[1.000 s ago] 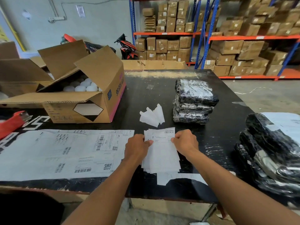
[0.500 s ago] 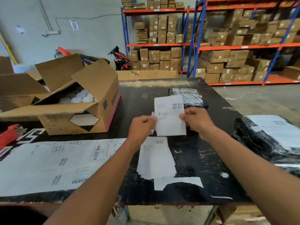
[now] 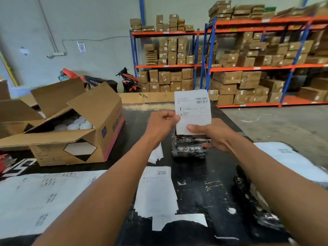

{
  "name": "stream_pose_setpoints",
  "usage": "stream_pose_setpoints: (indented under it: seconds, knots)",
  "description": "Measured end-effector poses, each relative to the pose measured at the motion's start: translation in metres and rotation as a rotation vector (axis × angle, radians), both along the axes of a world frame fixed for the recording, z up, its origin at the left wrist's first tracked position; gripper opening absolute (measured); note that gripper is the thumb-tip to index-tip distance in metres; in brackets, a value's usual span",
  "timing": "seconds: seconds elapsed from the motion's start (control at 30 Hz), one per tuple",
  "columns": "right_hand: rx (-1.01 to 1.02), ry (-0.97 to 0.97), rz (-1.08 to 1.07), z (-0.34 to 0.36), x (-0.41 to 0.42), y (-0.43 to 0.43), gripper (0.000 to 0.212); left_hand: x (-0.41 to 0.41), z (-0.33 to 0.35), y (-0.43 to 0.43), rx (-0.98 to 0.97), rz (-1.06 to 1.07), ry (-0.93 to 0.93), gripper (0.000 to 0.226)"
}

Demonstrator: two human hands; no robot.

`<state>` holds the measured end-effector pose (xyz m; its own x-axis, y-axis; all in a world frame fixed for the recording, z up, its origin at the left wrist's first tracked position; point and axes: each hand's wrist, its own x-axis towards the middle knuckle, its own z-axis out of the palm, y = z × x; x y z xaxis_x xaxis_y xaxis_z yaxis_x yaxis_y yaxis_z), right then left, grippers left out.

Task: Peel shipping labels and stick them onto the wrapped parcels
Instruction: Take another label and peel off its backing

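Observation:
A white shipping label (image 3: 193,109) with a barcode is held upright above the black table (image 3: 209,189). My left hand (image 3: 162,124) pinches its left edge. My right hand (image 3: 212,133) holds its lower edge, thumb on the front. Right behind and below the label stands a stack of black wrapped parcels (image 3: 189,147), partly hidden by the label and my right hand. A stack of further labels (image 3: 156,190) lies on the table between my forearms. More black wrapped parcels (image 3: 257,197) lie at the right, under my right forearm.
An open cardboard box (image 3: 74,137) with white round items stands at the left. Large printed sheets (image 3: 40,197) cover the table's near left. Peeled backing scraps (image 3: 156,154) lie near the parcel stack. A white bag (image 3: 291,160) lies far right. Shelves of cartons (image 3: 248,68) stand behind.
Both hands lifted one label off the stack on the table and raised it up in front of the parcel stack. The camera tilted upward.

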<state>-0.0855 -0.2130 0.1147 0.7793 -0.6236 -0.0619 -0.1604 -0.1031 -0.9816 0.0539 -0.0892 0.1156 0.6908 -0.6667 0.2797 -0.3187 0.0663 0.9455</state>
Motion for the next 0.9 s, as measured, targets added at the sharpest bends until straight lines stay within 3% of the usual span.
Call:
stream_pose_setpoints:
  seconds: [0.27, 0.47, 0.9]
  knots:
    - [-0.060, -0.067, -0.054, 0.033, -0.006, -0.034, 0.040, -0.009, 0.000, -0.025, -0.040, 0.075, 0.094, 0.010]
    - [-0.049, -0.070, -0.073, 0.039, -0.012, -0.055, 0.052, -0.023, -0.016, -0.031, 0.000, 0.011, 0.256, 0.009]
    - [-0.042, -0.085, -0.063, 0.039, -0.010, -0.069, 0.056, -0.036, -0.007, -0.043, -0.032, 0.039, 0.177, 0.011]
